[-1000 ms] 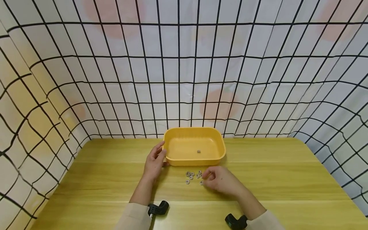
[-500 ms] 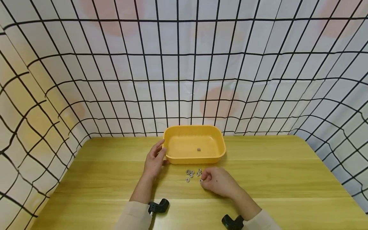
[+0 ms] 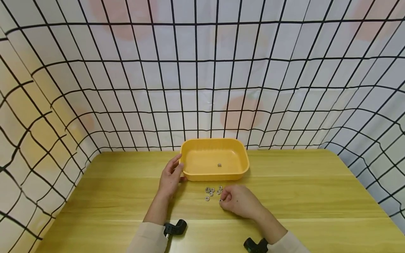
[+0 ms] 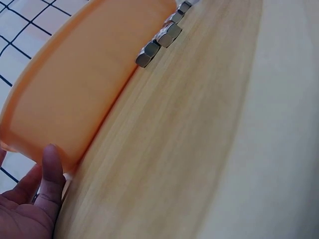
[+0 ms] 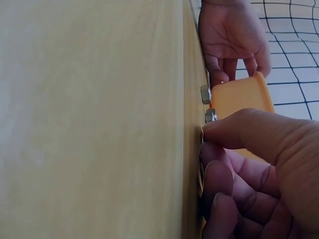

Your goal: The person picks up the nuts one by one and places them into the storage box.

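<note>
A yellow plastic tray (image 3: pixel 240 161) stands at the table's far middle with one metal nut (image 3: pixel 219 165) inside it. Several loose nuts (image 3: pixel 211 191) lie on the wood just in front of it, and they also show beside the tray wall (image 4: pixel 75 89) as the nuts (image 4: pixel 148 54). My left hand (image 3: pixel 178 168) rests with relaxed fingers against the tray's left end; its thumb (image 4: pixel 50 169) touches the wall. My right hand (image 3: pixel 223 200) is curled over the nearest nut (image 3: pixel 221 201), and its thumb and fingers (image 5: pixel 214 134) pinch it at the table surface.
The wooden table (image 3: pixel 316 196) stretches bare to both sides. A grid-patterned cloth (image 3: pixel 202 88) walls in the back and both sides. Black camera mounts sit on the left wrist (image 3: pixel 174 227) and the right wrist (image 3: pixel 254 244).
My right hand has shifted a little left and nearer, and its fingers have curled tighter over the nearest nut. The left hand and tray have stayed put.
</note>
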`<state>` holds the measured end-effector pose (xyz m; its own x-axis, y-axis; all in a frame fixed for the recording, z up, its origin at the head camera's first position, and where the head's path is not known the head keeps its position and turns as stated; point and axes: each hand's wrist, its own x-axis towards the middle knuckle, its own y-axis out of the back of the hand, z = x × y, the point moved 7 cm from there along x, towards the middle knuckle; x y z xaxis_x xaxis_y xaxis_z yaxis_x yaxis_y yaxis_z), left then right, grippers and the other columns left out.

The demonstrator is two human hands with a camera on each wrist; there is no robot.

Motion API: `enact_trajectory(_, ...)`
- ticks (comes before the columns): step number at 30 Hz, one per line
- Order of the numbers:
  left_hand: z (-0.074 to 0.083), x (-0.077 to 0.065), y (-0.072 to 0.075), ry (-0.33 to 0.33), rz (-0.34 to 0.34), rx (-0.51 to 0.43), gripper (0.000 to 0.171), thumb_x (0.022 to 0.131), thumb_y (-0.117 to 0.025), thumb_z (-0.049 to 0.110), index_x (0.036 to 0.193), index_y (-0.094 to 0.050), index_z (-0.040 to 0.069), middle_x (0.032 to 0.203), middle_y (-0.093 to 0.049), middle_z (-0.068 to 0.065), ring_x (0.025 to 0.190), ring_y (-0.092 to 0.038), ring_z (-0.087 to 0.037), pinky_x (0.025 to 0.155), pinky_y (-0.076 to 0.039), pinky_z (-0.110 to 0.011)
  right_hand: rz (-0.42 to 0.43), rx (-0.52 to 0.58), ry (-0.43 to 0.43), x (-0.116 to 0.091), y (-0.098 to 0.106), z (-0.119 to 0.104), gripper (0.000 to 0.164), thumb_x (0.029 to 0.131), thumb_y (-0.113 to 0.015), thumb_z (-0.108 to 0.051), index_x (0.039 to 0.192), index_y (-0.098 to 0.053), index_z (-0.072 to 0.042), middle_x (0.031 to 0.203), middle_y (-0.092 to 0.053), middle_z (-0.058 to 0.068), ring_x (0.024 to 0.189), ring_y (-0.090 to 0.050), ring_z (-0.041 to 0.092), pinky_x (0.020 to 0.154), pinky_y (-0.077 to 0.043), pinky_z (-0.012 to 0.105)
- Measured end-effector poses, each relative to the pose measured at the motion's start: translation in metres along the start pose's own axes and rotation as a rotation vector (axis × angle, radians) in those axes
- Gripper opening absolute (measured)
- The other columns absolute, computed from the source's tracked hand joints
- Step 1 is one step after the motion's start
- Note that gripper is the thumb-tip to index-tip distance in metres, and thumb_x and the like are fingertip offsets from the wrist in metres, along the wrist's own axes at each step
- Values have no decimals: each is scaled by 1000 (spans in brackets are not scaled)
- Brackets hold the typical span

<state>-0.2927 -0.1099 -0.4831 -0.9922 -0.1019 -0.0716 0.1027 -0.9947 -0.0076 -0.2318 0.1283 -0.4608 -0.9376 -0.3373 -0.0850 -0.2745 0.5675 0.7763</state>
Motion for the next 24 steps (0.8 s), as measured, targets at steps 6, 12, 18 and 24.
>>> enact_trajectory(6, 0, 0, -1, 3, -2, -8, 46, 105, -58, 22, 150, -52, 20, 153, -47, -20, 105, -63, -27, 69, -59, -25, -25, 71, -21, -1, 0, 2, 12, 84, -79, -20, 79, -68, -19, 65, -59, -8, 59, -53, 9, 55, -42, 21)
enact_trajectory(12, -1, 1, 0, 9, 3, -1, 46, 105, -58, 20, 150, -52, 21, 154, -46, -20, 116, -61, -32, 70, -60, -24, -8, 113, -3, 0, 4, -1, 9, 85, -77, -19, 84, -68, -17, 66, -61, -8, 58, -53, 8, 51, -42, 20)
enact_trajectory(18, 0, -1, 0, 12, -4, 1, 46, 105, -58, 19, 151, -52, 21, 152, -47, -20, 121, -59, -35, 72, -60, -25, 8, 148, -7, 0, 10, -4, 7, 89, -75, -18, 90, -69, -16, 68, -62, -8, 58, -54, 9, 51, -42, 20)
enact_trajectory(24, 1, -1, -1, 8, -10, 5, 47, 105, -58, 20, 151, -51, 21, 152, -46, -20, 119, -59, -35, 72, -60, -26, 33, 203, -78, -1, 21, -5, 7, 89, -76, -17, 91, -69, -16, 71, -63, -3, 58, -53, 12, 48, -40, 20)
